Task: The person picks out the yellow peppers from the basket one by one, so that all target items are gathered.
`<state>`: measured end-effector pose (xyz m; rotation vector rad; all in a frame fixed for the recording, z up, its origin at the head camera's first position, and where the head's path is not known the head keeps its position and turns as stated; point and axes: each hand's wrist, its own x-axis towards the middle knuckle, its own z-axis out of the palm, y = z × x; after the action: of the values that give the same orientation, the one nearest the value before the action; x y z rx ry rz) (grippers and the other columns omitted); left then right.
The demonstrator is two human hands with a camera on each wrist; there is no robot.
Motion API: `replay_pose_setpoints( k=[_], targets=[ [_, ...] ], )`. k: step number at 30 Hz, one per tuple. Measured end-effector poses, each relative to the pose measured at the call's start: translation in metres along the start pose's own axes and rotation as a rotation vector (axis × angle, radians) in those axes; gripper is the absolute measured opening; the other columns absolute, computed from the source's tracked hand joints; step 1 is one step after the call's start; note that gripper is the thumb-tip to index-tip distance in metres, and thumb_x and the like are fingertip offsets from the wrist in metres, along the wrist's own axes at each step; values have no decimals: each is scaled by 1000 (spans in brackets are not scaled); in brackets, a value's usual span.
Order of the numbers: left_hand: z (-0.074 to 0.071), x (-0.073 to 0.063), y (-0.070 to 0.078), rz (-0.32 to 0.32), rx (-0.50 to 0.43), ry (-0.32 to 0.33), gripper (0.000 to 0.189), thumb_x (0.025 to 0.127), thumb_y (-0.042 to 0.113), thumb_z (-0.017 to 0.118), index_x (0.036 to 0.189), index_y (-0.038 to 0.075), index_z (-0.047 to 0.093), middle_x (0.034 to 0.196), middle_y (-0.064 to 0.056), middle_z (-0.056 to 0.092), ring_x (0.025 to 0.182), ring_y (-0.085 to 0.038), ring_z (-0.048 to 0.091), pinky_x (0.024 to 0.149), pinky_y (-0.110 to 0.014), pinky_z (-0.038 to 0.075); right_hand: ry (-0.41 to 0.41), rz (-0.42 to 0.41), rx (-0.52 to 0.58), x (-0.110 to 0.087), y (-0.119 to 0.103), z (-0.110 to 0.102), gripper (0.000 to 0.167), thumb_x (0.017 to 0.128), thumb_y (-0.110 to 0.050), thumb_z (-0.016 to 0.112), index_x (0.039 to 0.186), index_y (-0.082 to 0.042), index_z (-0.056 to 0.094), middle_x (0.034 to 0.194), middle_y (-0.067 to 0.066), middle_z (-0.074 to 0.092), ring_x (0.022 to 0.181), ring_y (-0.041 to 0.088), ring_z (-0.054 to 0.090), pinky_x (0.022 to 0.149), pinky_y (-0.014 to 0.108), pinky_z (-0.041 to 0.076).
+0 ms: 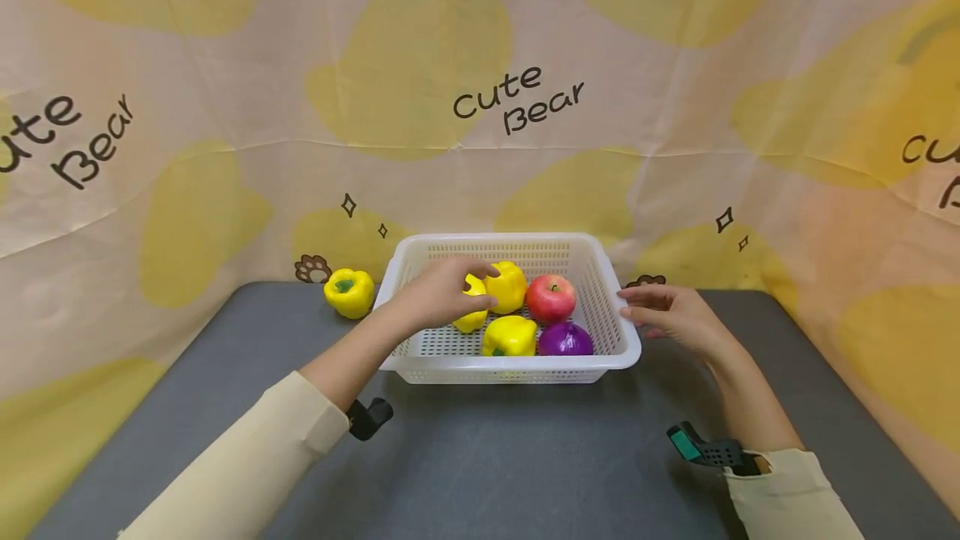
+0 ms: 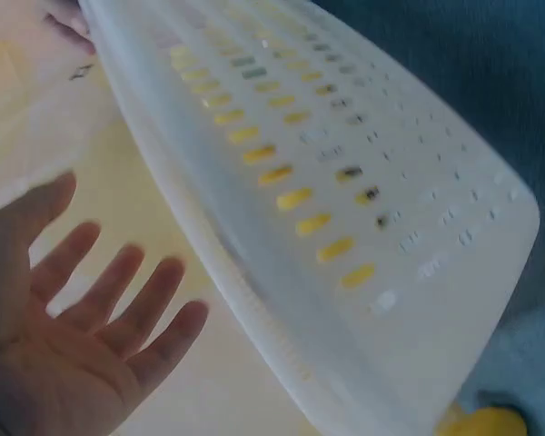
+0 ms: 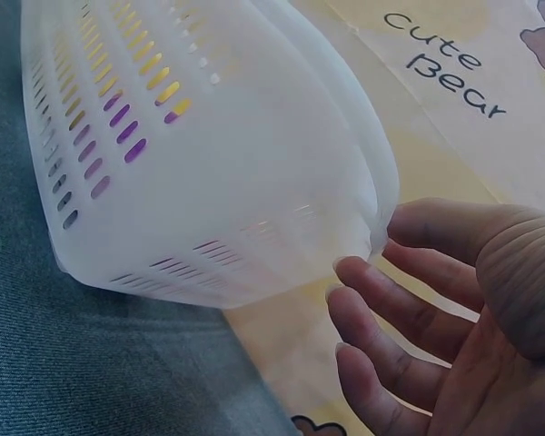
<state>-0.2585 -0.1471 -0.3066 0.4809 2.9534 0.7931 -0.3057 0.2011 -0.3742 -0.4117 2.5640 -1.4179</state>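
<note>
A white slotted plastic basket [image 1: 495,362] stands on the table. Inside are three yellow bell peppers [image 1: 510,336], a red apple [image 1: 551,298] and a shiny purple onion [image 1: 566,340]. My left hand [image 1: 446,294] hovers over the basket's left part, partly covering one yellow pepper. In the left wrist view that left hand [image 2: 91,318] has its fingers spread, holding nothing. With thumb and fingertips, my right hand [image 1: 675,315] holds the basket's right rim. The right wrist view shows this right hand [image 3: 445,309] at the rim corner, some fingers below the lip.
Another yellow bell pepper [image 1: 349,293] sits on the grey table [image 1: 495,457], just left of the basket. A patterned cloth [image 1: 480,107] with "Cute Bear" lettering hangs behind the table and along its sides. The basket stands close to the back cloth.
</note>
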Motion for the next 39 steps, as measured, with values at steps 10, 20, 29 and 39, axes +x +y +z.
replay_pose_setpoints(
  k=[10, 20, 29, 39],
  targets=[
    [4, 23, 12, -13, 62, -267, 56, 90, 32, 74, 141, 14, 60, 139, -14, 64, 132, -31, 58, 108, -47, 51, 2, 5, -11, 0, -4, 1, 56, 94, -37, 71, 136, -3, 61, 131, 22, 63, 101, 20, 69, 86, 42, 60],
    [22, 35, 24, -26, 38, -342, 55, 92, 34, 72, 141, 12, 60, 140, -17, 63, 132, -30, 56, 108, -47, 50, 18, -2, -20, -2, -2, 0, 60, 92, -42, 72, 137, -3, 61, 134, 22, 61, 105, 24, 69, 90, 47, 60],
    [36, 37, 26, -38, 6, -321, 51, 90, 27, 74, 138, 13, 64, 138, -12, 64, 125, -27, 58, 109, -47, 49, 19, 4, -22, -2, 0, 0, 60, 93, -42, 71, 138, -3, 61, 134, 22, 61, 105, 24, 67, 91, 48, 59],
    [49, 41, 21, -87, 25, -319, 50, 89, 28, 76, 137, 16, 65, 137, -4, 66, 127, -23, 57, 111, -48, 47, 4, 9, -32, -2, -2, 1, 61, 93, -42, 70, 139, -3, 59, 135, 22, 62, 106, 23, 68, 89, 42, 60]
  ],
)
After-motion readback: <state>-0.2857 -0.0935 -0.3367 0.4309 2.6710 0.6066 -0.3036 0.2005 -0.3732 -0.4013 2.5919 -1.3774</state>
